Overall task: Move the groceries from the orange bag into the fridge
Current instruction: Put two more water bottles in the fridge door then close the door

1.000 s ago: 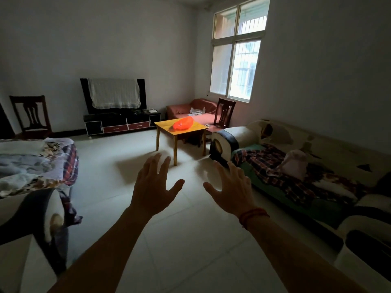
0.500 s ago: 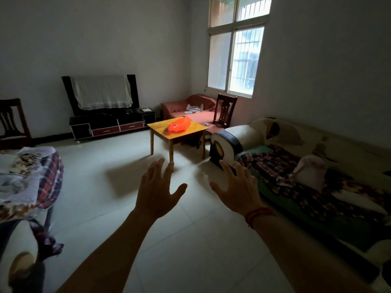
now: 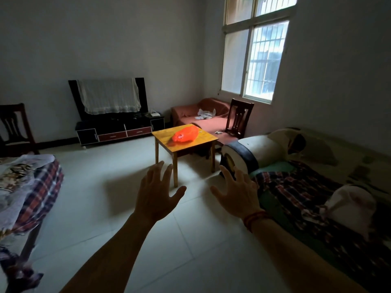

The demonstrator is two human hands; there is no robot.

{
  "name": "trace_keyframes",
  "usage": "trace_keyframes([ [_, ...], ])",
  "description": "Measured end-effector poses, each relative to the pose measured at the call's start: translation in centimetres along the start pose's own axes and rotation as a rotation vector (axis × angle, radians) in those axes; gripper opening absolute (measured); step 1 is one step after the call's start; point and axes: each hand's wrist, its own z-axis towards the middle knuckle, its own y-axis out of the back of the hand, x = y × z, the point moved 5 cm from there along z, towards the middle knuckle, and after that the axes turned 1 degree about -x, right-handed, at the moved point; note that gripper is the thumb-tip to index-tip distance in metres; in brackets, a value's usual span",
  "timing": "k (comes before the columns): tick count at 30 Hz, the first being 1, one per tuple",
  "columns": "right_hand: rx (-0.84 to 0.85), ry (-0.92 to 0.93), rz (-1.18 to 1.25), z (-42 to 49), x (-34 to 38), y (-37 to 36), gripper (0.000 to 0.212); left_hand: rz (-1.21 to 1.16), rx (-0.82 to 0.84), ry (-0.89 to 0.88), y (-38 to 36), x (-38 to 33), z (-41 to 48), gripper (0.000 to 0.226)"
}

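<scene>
The orange bag (image 3: pixel 185 134) is seen lying on its side on a small yellow table (image 3: pixel 203 140) in the middle of the room, well apart from both hands and beyond them. The left hand (image 3: pixel 156 195) is held out in the air over the tiled floor (image 3: pixel 101 187), its fingers spread and straight, and nothing is held in it. The right hand (image 3: pixel 239 193) is held out the same way beside it, fingers spread and empty, with a red cord (image 3: pixel 252 218) worn at the wrist. The bag is placed above the gap between the two hands in the view, the near table leg being seen just past the left fingertips. Behind the table a dark chair (image 3: pixel 239 119) and a reddish sofa (image 3: pixel 203 115) are set under the window (image 3: pixel 258 60). A TV stand (image 3: pixel 118 130) is placed against the far wall, with a cloth-draped screen (image 3: pixel 109 96) on it. A couch (image 3: pixel 313 178) covered with a plaid blanket is seen at the right, and another plaid cover (image 3: pixel 31 187) at the left.
</scene>
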Motion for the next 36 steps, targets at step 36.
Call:
trace_keyframes([
  [36,0.120,0.011,-0.023,69.4,-10.6,-32.7,0.079,0.004,0.076,0.024,-44.7,19.2,58.8,0.079],
])
